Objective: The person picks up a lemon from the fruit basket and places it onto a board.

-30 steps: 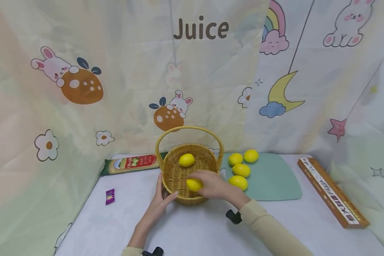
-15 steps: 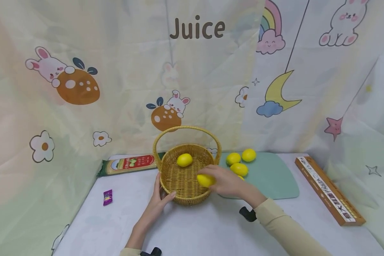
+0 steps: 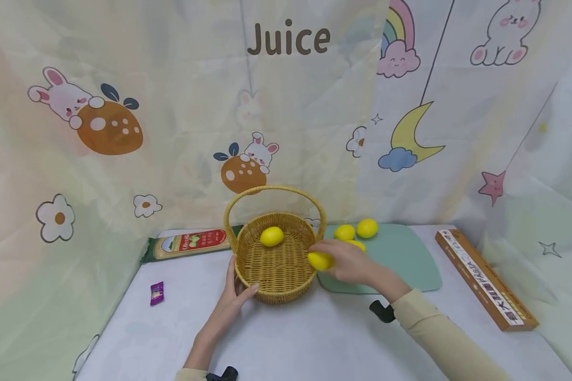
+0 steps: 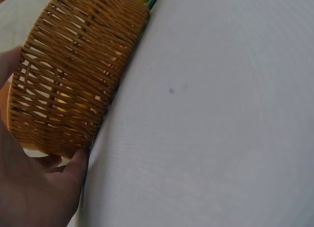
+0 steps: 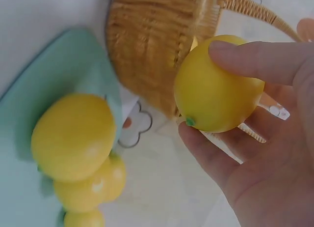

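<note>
My left hand (image 3: 235, 296) grips the near left side of a round wicker basket (image 3: 277, 298), thumb at the front and fingers along its side. Inside the basket lies one yellow lemon (image 3: 271, 236). With thumb and fingers, my right hand (image 3: 350, 263) pinches another lemon (image 5: 216, 89), held at the basket's right rim. Beyond that hand, more lemons (image 3: 367, 228) rest on a pale green cutting board (image 3: 410, 264), some partly hidden by it in the head view. The right wrist view shows several of them in a row, the nearest lemon (image 5: 73, 137) largest.
A pasta packet (image 3: 190, 244) lies behind the basket to the left, a small purple wrapped sweet (image 3: 157, 293) nearer on the white tabletop (image 3: 286, 338). A long orange pasta box (image 3: 486, 280) lies at the right. A printed cloth curtain (image 3: 295, 116) hangs behind.
The right hand has moved rightward with its lemon, from over the basket's inside to its right rim near the board. The left hand keeps its grip; the head view has shifted slightly.
</note>
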`<state>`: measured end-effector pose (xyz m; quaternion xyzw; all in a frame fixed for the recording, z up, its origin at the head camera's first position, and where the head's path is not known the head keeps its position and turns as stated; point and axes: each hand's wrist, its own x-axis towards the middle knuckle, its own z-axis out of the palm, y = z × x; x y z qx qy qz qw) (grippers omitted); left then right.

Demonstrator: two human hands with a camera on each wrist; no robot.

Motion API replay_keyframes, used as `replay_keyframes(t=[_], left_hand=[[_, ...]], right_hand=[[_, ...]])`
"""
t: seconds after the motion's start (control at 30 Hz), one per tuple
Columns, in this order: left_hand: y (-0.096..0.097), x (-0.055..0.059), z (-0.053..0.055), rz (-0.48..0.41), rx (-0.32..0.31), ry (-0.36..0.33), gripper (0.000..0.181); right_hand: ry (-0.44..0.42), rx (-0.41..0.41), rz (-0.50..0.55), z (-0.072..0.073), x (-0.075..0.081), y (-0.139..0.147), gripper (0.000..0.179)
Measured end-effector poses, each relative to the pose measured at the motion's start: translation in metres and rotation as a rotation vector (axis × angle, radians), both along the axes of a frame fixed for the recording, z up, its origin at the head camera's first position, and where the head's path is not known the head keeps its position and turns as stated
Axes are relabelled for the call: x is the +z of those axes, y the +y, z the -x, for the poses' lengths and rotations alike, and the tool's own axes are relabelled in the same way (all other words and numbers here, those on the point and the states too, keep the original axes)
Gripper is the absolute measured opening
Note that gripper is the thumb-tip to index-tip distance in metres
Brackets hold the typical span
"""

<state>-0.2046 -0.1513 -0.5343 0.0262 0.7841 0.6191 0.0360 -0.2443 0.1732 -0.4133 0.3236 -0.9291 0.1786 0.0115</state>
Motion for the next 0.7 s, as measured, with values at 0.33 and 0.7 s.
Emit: replay_keyframes(t=[0.33,0.7], left_hand=[[-0.001,-0.002,0.001,-0.005,-0.003,0.006,0.096],[-0.002,-0.005,0.004,-0.022,-0.009,0.029,0.098]], right_hand=[[-0.003,-0.028,-0.011,0.020,0.003,0.038,0.057],[-0.004,-0.211,-0.025,0.042,-0.007,0.089,0.056]])
